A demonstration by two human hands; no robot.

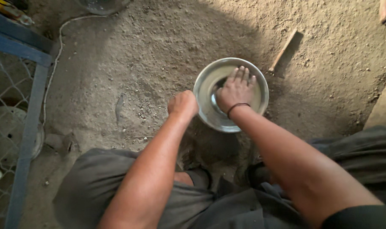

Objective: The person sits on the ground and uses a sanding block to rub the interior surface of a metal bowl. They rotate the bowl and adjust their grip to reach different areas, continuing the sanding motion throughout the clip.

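A: Where's the steel bowl (210, 114)?

B: Centre of the frame, on bare dirt. The left hand (183, 103) grips its left rim, fingers curled; the right hand (236, 90) lies flat inside, fingers together.

A: Room around it?

B: Open ground above and left; a wooden stick (283, 50) lies upper right, a blue mesh frame (30, 114) along the left edge.

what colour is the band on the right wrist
Black: a thin band on the right wrist, above the round silvery metal bowl, head view.
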